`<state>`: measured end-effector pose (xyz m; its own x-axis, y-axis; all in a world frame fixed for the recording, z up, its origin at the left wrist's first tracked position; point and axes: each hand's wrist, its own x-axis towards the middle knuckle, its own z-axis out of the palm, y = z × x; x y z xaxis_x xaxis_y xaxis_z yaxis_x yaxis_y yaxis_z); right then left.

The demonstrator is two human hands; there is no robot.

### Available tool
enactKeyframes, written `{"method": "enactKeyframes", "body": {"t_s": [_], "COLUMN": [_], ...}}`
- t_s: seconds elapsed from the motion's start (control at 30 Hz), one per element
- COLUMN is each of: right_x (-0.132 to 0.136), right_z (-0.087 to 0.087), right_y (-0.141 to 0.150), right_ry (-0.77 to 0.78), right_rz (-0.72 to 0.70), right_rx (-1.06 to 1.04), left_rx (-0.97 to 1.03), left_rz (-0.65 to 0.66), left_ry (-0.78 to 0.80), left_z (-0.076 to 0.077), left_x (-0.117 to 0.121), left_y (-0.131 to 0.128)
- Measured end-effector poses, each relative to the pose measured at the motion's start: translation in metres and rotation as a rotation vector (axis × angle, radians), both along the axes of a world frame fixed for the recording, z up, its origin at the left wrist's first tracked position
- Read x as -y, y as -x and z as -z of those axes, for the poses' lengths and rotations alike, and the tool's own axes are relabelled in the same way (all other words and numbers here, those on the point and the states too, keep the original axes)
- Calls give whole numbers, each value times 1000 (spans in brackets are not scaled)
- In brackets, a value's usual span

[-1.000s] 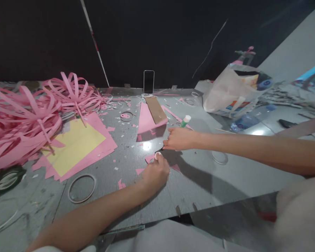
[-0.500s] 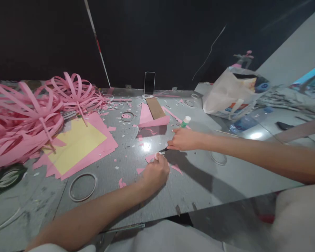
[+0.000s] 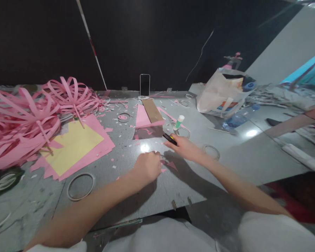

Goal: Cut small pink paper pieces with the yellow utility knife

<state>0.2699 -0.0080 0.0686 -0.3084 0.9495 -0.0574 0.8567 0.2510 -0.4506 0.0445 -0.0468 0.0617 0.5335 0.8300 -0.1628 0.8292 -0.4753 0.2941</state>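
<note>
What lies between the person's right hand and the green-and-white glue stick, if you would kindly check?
A thin ring lies there on the grey tabletop, between the right hand and the glue stick, as the head view shows.

Looks like a craft workshop or sim. workroom. Under L hand point(image 3: 148, 164) & R hand point(image 3: 186, 147): big grey table point(image 3: 233, 164), littered w/ pink paper scraps point(image 3: 172, 166), incl. some nr both hands. Well L of L hand: heap of pink strips point(image 3: 18, 126), pink sheets point(image 3: 109, 145) w/ a yellow sheet point(image 3: 75, 145) on top, plus what's prob. a green tape roll point(image 3: 18, 173). Black cutter point(image 3: 170, 139) in R hand, glue stick point(image 3: 179, 122) just beyond. Far R of hands: another person's arm point(image 3: 291, 124) & more clutter, so prob. shared. Plain black wall point(image 3: 157, 38) beyond hands.
</note>
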Motion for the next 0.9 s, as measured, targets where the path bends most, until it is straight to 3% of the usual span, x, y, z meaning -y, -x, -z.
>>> {"method": "enactKeyframes", "body": {"t_s": [0.2,0.4,0.5,0.6,0.73,0.83,0.9], "right_x": [23,27,26,24,22,16,10], "right_z": [33,51,50,47,46,46,45], "right_y": [41,59,61,61,57,49,42], "right_ry": [57,32,38,53,32,21,23], "right_rz": [60,139,150,162,123,30,-50], "right_rx": [-250,-117,-83,-93,-76,-64,-54], "left_rx": [267,608,665,667,624,559,521], "left_rz": [37,17,-160,-208,-32,123,155], "left_ry": [38,173,55,-79,-160,-221,-252], "left_z": [5,33,51,64,73,77,77], "left_x": [-28,-40,-42,-45,-47,-44,-41], "left_y": [37,47,52,60,64,62,61]}}
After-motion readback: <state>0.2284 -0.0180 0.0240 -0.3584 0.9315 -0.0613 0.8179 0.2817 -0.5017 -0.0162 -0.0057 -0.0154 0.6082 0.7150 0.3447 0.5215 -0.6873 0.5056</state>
